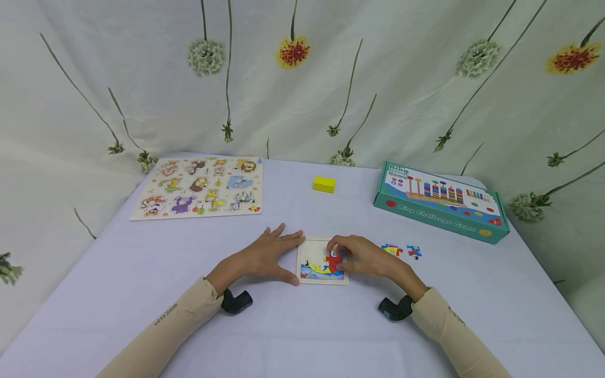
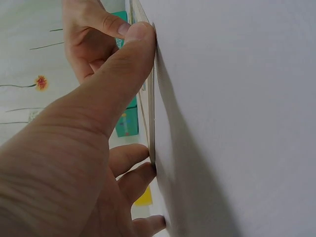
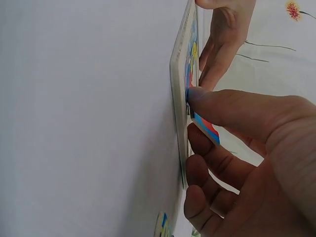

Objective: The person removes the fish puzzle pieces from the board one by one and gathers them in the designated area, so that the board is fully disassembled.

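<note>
A small square wooden puzzle board [image 1: 313, 247] lies in front of me, its lower part covered by blue and yellow picture pieces [image 1: 315, 269]. My left hand [image 1: 266, 255] is spread flat at its left side, thumb and fingertips touching the edge. Over the right side, my right hand [image 1: 367, 256] pinches a red puzzle piece [image 1: 333, 261] between thumb and fingers. In the right wrist view this piece [image 3: 208, 129] stands tilted, partly raised off the board. Two loose puzzle pieces, one yellow and red [image 1: 392, 249], one blue and red [image 1: 414, 252], lie beyond the right hand.
An animal peg-style puzzle board [image 1: 198, 191] lies at the back left. A yellow block [image 1: 324, 184] sits at the back middle, and a green ring game box [image 1: 441, 202] at the back right. Behind the white-covered table [image 1: 302, 325] hangs a flowered cloth [image 1: 264, 79].
</note>
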### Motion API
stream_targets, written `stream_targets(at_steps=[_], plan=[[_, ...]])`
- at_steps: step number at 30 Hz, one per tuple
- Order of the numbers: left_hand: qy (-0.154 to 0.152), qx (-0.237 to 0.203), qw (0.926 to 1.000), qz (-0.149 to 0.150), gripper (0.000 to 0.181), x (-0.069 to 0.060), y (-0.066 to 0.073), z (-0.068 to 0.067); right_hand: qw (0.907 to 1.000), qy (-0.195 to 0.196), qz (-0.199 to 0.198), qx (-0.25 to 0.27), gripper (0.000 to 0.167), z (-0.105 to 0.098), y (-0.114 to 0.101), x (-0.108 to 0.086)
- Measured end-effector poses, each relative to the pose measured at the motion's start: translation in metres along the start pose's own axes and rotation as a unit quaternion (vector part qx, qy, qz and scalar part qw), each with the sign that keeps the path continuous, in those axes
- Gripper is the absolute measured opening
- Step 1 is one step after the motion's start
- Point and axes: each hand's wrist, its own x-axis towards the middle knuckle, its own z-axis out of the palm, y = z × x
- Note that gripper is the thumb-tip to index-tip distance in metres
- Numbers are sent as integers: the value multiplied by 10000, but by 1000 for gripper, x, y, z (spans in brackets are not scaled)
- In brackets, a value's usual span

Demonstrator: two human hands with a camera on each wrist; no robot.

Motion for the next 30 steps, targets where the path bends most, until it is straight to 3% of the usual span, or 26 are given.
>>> stream_targets(at_steps=[30], plan=[[-9, 18, 10000, 4, 100, 0, 0, 0, 9985, 153, -94, 510, 38, -4, 1, -2]])
